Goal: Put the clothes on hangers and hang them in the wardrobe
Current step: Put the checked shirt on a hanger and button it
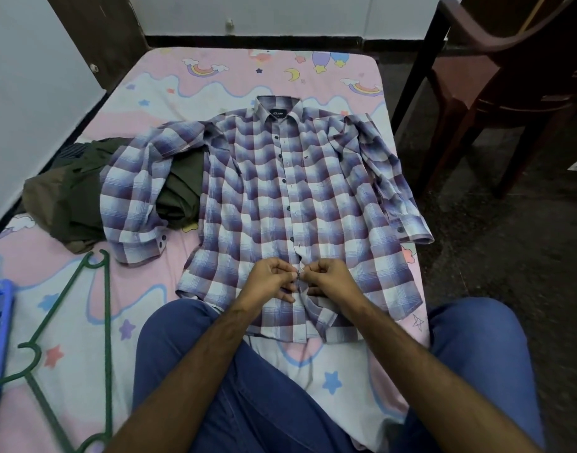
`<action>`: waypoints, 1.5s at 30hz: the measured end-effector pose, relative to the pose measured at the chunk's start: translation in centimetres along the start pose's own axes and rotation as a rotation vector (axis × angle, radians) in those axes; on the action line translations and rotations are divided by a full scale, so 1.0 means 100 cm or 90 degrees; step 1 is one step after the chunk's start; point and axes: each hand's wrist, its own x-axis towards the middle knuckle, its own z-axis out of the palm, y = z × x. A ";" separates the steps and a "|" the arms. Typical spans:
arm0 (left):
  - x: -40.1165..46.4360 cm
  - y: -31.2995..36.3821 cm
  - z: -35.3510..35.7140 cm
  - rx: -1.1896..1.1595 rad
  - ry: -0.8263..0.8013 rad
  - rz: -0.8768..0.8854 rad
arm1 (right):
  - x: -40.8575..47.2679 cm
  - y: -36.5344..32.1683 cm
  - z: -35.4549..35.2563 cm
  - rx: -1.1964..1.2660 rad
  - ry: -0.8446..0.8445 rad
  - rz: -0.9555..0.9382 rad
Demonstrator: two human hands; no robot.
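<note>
Both sets of fingers (288,273) are curling inward and pinching the front edges of the checked shirt (280,197) at a low button. The left hand (272,277) and right hand (329,277) are meeting knuckle to knuckle, forearms reaching in from six o'clock over blue-jeaned knees. The shirt is lying flat on the bed (149,83), collar toward twelve o'clock. A green hanger (107,322) is lying at eight o'clock, olive clothes (71,197) at ten o'clock.
</note>
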 end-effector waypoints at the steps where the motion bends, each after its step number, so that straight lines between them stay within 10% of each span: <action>1: 0.000 -0.001 0.000 0.000 0.001 0.000 | 0.000 0.001 -0.001 0.009 -0.002 -0.001; 45: 0.006 -0.007 0.006 0.071 0.071 0.064 | -0.007 0.012 0.004 -0.093 0.028 -0.095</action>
